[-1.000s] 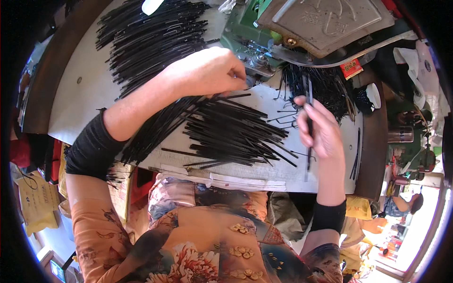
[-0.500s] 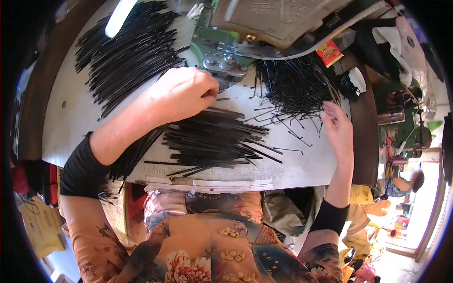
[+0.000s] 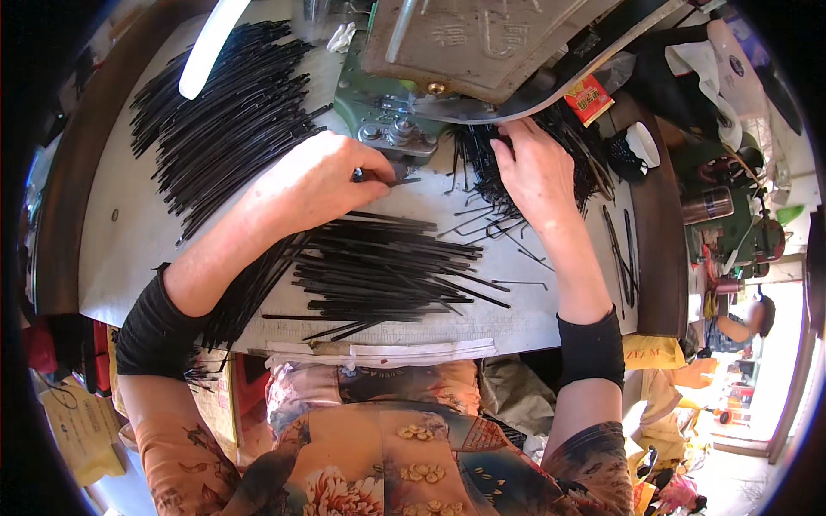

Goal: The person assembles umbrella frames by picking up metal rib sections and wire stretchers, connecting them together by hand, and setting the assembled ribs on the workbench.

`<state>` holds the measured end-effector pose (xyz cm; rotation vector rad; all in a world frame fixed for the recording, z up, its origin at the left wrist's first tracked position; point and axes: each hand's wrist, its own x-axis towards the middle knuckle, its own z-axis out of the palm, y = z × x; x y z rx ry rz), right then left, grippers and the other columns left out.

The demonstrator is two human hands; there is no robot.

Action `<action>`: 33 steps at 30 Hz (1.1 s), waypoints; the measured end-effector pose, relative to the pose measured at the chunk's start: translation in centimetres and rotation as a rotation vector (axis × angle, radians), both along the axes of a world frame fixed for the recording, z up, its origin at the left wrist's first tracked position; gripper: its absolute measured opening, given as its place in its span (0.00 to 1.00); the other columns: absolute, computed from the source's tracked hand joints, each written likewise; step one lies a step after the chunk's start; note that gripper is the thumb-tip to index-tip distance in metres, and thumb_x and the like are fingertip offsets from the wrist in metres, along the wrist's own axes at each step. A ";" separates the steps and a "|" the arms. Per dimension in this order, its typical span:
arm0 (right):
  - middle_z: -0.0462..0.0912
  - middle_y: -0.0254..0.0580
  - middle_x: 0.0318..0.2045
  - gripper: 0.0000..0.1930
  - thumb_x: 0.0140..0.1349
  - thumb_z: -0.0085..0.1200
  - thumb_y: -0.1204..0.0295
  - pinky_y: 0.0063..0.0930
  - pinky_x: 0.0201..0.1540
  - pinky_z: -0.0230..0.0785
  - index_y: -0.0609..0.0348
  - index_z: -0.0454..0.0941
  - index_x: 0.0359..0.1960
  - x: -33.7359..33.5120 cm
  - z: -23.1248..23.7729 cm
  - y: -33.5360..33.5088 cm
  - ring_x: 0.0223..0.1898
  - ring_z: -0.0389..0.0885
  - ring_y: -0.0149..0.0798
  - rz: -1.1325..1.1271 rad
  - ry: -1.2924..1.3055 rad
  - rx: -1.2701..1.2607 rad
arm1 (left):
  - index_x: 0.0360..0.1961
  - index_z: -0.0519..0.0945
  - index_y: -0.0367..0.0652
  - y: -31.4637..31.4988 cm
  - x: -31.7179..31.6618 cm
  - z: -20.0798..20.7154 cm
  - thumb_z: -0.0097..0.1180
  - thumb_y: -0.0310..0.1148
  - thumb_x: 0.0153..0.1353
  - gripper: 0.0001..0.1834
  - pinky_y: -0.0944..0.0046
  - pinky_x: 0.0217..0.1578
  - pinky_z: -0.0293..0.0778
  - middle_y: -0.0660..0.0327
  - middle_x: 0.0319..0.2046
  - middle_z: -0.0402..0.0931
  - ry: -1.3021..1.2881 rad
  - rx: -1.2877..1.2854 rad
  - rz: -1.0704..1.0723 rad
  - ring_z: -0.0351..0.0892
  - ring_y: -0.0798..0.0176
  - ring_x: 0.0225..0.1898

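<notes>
My left hand (image 3: 340, 176) is bent beside the metal plate (image 3: 397, 138) of a green sewing machine (image 3: 354, 90). Finger and thumb close on a thin black strip (image 3: 408, 181), whose end pokes out to the right. Over a tangled pile of thin black strips with hooked ends (image 3: 471, 163), my right hand (image 3: 540, 172) reaches forward with fingers stretched and thumb apart. Its fingertips are partly hidden at the machine's edge. A bundle of straight black strips (image 3: 370, 267) lies in front of my hands, and a larger stack (image 3: 232, 120) fills the far left.
The machine's grey head (image 3: 482, 52) overhangs the far side, with a white lamp tube (image 3: 211, 52) to its left. A red packet (image 3: 589, 99) and a white-and-black cup (image 3: 638, 148) stand at the right. Two loose black strips (image 3: 621, 258) lie near the table's brown edge (image 3: 658, 241).
My right hand has moved left and away from me, from the pile's right side onto it. My left hand stays by the metal plate, its thumb now showing. The view has shifted slightly.
</notes>
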<state>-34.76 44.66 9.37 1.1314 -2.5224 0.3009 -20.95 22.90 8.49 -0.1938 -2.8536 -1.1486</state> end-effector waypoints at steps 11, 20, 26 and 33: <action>0.76 0.42 0.34 0.05 0.53 0.50 0.75 0.36 0.32 0.73 0.58 0.74 0.32 -1.2 -1.3 0.1 0.36 0.78 0.44 0.150 0.144 0.084 | 0.35 0.81 0.37 0.3 -0.1 0.3 0.59 0.34 0.50 0.12 0.63 0.33 0.74 0.52 0.28 0.80 0.067 -0.033 0.134 0.80 0.54 0.30; 0.80 0.40 0.32 0.06 0.65 0.45 0.74 0.20 0.32 0.72 0.62 0.71 0.40 2.2 -1.3 0.3 0.29 0.80 0.28 0.265 -0.507 -0.818 | 0.39 0.79 0.31 0.0 -0.4 0.5 0.55 0.34 0.57 0.15 0.70 0.19 0.70 0.57 0.22 0.79 -0.135 0.294 0.132 0.73 0.72 0.14; 0.78 0.42 0.32 0.09 0.66 0.45 0.73 0.20 0.32 0.73 0.66 0.71 0.43 2.3 -3.1 0.0 0.29 0.79 0.29 0.254 -0.717 -0.885 | 0.43 0.77 0.29 -0.5 -0.4 0.2 0.54 0.35 0.59 0.19 0.75 0.14 0.62 0.61 0.19 0.75 -0.202 0.487 0.110 0.66 0.76 0.13; 0.80 0.42 0.33 0.10 0.62 0.48 0.79 0.21 0.35 0.74 0.66 0.72 0.44 2.7 -3.2 -0.3 0.31 0.80 0.29 0.221 -0.770 -0.785 | 0.43 0.77 0.30 -1.1 -0.5 -0.3 0.54 0.35 0.58 0.18 0.77 0.12 0.57 0.63 0.19 0.73 -0.233 0.712 0.117 0.62 0.78 0.12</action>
